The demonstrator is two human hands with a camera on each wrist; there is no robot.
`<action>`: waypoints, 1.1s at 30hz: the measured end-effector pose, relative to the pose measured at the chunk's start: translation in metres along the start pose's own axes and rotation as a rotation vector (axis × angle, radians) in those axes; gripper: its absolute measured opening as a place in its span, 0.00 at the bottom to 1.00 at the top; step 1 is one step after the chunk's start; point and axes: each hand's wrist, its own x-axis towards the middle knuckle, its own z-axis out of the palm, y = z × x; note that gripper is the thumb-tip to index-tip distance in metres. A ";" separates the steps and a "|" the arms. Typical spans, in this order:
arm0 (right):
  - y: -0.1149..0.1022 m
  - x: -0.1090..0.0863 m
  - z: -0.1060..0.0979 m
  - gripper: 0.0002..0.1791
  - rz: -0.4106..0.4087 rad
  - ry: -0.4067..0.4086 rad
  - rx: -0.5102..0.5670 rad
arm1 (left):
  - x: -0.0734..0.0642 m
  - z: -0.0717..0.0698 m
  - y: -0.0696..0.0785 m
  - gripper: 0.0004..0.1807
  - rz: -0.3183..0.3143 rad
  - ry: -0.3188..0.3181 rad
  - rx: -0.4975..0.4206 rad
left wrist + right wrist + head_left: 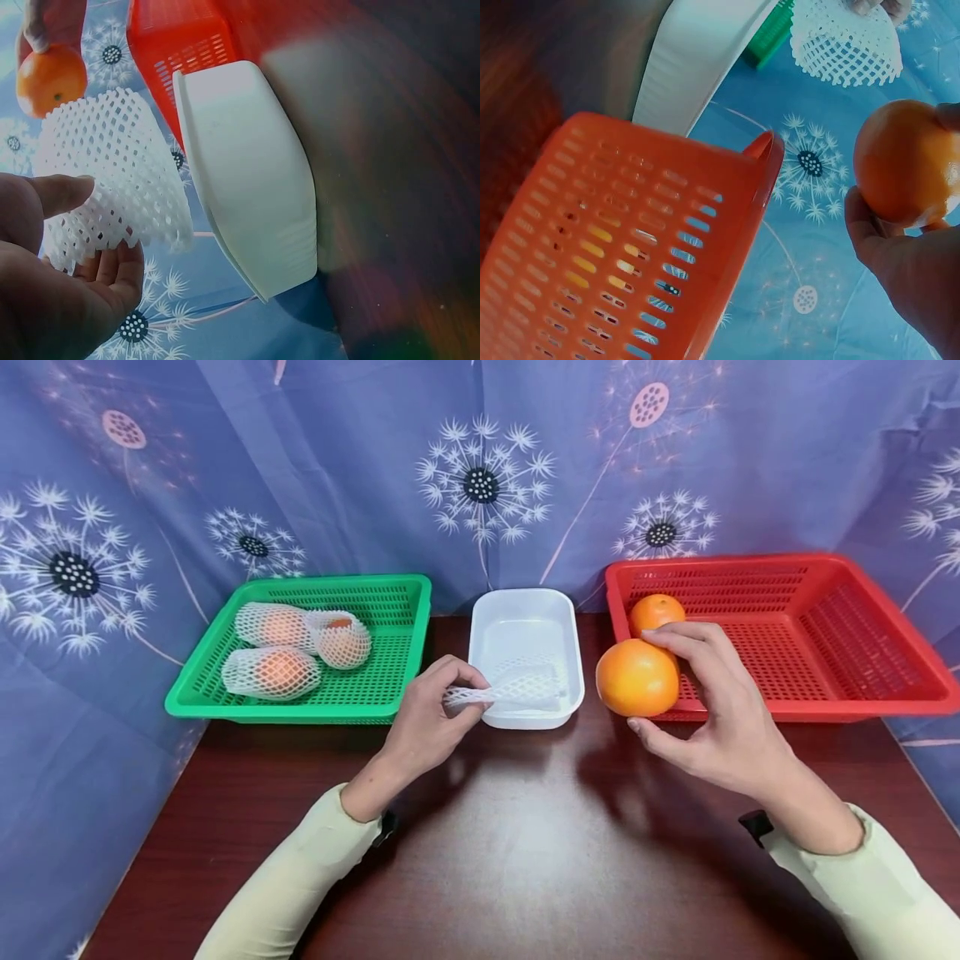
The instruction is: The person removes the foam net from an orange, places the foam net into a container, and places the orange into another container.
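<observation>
My left hand pinches a white foam net sleeve between thumb and fingers, over the near part of the white tub. In the left wrist view the sleeve spreads wide and nothing shows inside it. My right hand grips an orange with the thumb below and fingers on top, above the left edge of the red basket. The held orange also shows in the right wrist view, apart from the sleeve. Another orange lies in the red basket, partly hidden behind the held one.
A green basket on the left holds 3 fruits in foam nets. More white netting shows in the tub. All three containers stand along the table's back edge, against a blue dandelion-print cloth.
</observation>
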 end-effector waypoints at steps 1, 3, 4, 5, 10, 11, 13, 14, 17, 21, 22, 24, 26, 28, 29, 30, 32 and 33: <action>0.000 0.002 -0.001 0.41 -0.002 -0.005 -0.007 | 0.001 0.001 -0.001 0.12 0.006 0.002 0.004; 0.004 0.004 -0.003 0.41 -0.005 -0.018 -0.017 | 0.003 0.003 -0.002 0.13 0.012 0.007 0.009; 0.007 0.004 -0.004 0.42 -0.005 -0.025 -0.021 | 0.004 0.004 -0.002 0.13 0.013 0.008 0.009; 0.010 0.005 -0.005 0.42 -0.004 -0.033 -0.027 | 0.005 0.005 -0.002 0.13 0.013 0.006 0.007; 0.023 0.008 -0.017 0.44 0.008 -0.086 -0.081 | 0.009 0.012 -0.003 0.12 -0.005 -0.025 -0.018; 0.025 0.010 -0.019 0.44 0.011 -0.101 -0.097 | 0.009 0.013 -0.003 0.12 -0.008 -0.030 -0.019; 0.027 0.014 -0.024 0.46 0.020 -0.137 -0.136 | 0.010 0.015 -0.004 0.12 -0.012 -0.037 -0.013; 0.029 0.017 -0.027 0.46 0.022 -0.152 -0.153 | 0.011 0.016 -0.005 0.12 -0.012 -0.040 -0.004; 0.033 0.025 -0.032 0.47 0.026 -0.193 -0.196 | 0.011 0.019 -0.007 0.12 -0.013 -0.049 0.016; 0.042 0.034 -0.036 0.48 0.012 -0.218 -0.217 | 0.013 0.023 -0.011 0.13 -0.007 -0.067 0.046; 0.045 0.036 -0.037 0.48 0.003 -0.221 -0.217 | 0.013 0.024 -0.012 0.13 -0.004 -0.075 0.055; 0.050 0.038 -0.038 0.47 -0.012 -0.235 -0.222 | 0.013 0.026 -0.014 0.13 0.001 -0.090 0.069; 0.055 0.041 -0.039 0.47 -0.019 -0.255 -0.231 | 0.013 0.027 -0.016 0.13 0.007 -0.107 0.079; 0.060 0.043 -0.040 0.46 -0.013 -0.279 -0.242 | 0.013 0.028 -0.018 0.13 0.009 -0.120 0.086; 0.062 0.044 -0.040 0.46 -0.006 -0.291 -0.248 | 0.013 0.028 -0.019 0.13 0.010 -0.123 0.089; 0.064 0.045 -0.041 0.45 0.001 -0.305 -0.257 | 0.013 0.028 -0.020 0.12 0.011 -0.126 0.093; 0.068 0.048 -0.042 0.45 0.020 -0.335 -0.271 | 0.013 0.028 -0.021 0.12 0.010 -0.134 0.102; 0.070 0.049 -0.043 0.45 0.030 -0.351 -0.281 | 0.013 0.028 -0.021 0.12 0.007 -0.141 0.110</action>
